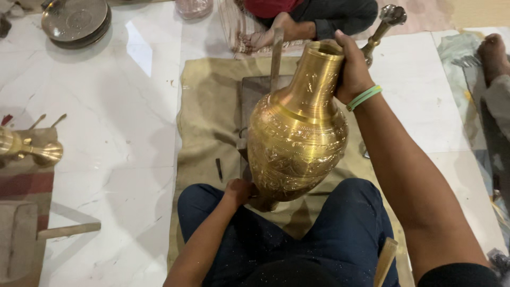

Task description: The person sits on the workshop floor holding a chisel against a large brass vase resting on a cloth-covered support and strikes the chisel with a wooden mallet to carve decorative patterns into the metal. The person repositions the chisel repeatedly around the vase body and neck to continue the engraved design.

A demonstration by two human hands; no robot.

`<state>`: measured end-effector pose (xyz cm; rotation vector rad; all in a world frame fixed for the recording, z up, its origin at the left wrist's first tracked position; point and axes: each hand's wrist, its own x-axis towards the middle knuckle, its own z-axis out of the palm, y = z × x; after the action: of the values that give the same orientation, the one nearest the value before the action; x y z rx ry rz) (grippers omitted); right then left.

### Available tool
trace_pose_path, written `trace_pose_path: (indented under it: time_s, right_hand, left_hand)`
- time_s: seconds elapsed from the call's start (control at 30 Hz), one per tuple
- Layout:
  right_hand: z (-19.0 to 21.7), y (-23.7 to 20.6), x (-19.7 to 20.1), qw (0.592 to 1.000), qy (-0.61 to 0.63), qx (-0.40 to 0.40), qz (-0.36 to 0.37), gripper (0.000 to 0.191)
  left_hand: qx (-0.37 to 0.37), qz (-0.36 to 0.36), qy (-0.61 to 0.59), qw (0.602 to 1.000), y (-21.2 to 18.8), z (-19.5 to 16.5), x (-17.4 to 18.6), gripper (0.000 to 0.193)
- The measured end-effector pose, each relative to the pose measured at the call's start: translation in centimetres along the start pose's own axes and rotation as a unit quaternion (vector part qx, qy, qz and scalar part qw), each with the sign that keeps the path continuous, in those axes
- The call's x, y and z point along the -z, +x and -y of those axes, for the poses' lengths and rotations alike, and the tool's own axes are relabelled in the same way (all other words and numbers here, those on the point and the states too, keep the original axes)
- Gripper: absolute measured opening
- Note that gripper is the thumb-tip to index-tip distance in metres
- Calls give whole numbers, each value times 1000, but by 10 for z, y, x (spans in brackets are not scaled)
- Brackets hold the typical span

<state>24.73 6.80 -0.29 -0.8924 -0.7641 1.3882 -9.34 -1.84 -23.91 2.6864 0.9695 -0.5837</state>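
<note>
Engraved golden brass vase tilted over lap | right hand clasped round neck | left hand cupped under base | both grips best kept firm, vase steadied.

We sit with knees apart, both arms reaching forward. Our left hand is low between the thighs, fingers curled shut, forearm angled inward. Our right hand is raised, arm extended, fingers clamped, a green band at the wrist.
</note>
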Motion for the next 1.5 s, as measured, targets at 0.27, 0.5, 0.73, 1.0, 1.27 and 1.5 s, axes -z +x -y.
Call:
trace_pose_path:
  time_s: [0.27,0.5,0.73,1.0,1.27,1.5]
  right_hand:
    - [-23,-49,19,962,-264,54,-45,78]
    - [-105,-152,57,935,-285,56,-204,83]
    - [-183,-185,8,950,-5,6,-314,83]
    - [-172,-172,-8,897,-258,216,-286,88]
    - [-173,-168,-19,879,-283,263,-280,91]
    - [-177,-172,-10,890,-302,221,-262,90]
  left_hand:
    - [-18,6,-57,998,-3,-4,16,32]
    - [152,-179,-426,874,-49,34,26,22]
    - [-1,-504,-620,601,-25,13,80,30]
    - [-76,-447,-717,529,34,23,141,31]
    - [34,-437,-758,482,18,13,125,25]
    - [3,-452,-748,486,12,-1,101,39]
